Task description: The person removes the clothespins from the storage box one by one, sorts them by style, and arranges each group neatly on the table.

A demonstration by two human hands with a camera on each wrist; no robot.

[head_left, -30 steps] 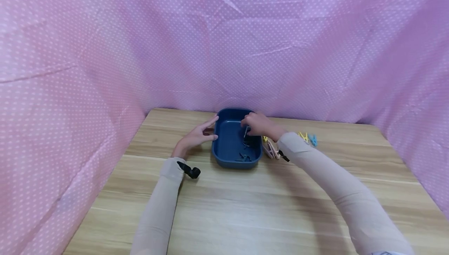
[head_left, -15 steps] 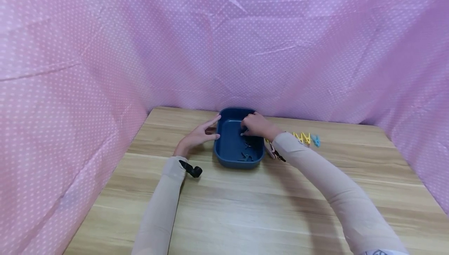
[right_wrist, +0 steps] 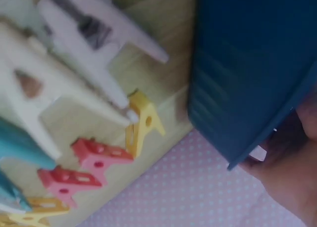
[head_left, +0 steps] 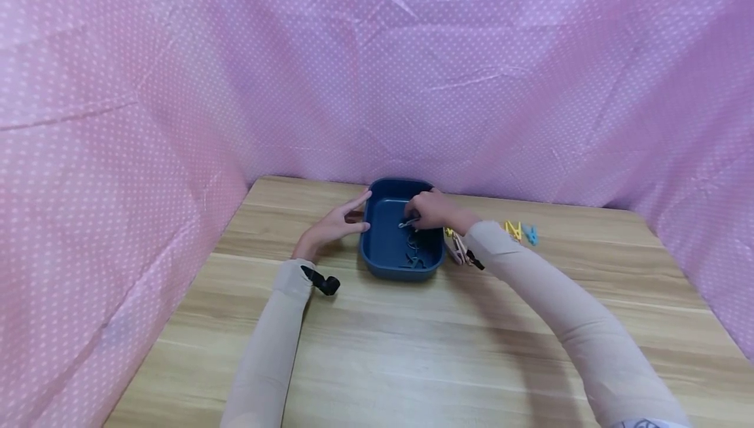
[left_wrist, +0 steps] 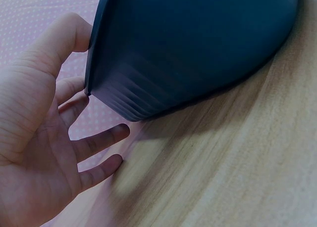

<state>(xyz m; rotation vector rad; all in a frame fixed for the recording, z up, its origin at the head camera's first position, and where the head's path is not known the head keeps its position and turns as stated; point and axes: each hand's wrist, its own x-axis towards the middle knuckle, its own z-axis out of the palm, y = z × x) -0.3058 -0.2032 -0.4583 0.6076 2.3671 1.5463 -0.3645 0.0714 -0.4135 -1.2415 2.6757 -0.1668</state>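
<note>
In the head view a dark blue plastic bin [head_left: 375, 245] stands at the far side of the table. My left hand [head_left: 332, 226] rests against its left rim, thumb and fingers spread; the left wrist view has the thumb [left_wrist: 69, 34] at the rim and the lower fingers apart from the wall. Over the bin's right side, my right hand [head_left: 432, 210] reaches in and pinches a small clip with a shiny tip [head_left: 405, 224]; the fingers hide most of it. Several small dark clips [head_left: 414, 262] lie on the bin floor. The bin wall partly hides the right hand [right_wrist: 292, 172] in the right wrist view.
Right of the bin lie several clothespins: a pale lilac one [right_wrist: 94, 39], a cream one [right_wrist: 49, 83], pink ones [right_wrist: 101, 160], yellow ones [head_left: 514, 230] and blue ones [head_left: 531, 234]. Pink dotted cloth [head_left: 377, 88] hangs behind the wooden table [head_left: 377, 349].
Inside the bin, the clip in my right hand has turned from steep to nearly flat, its shiny tip now leftward. My left hand stays at the rim. The head view has shifted slightly.
</note>
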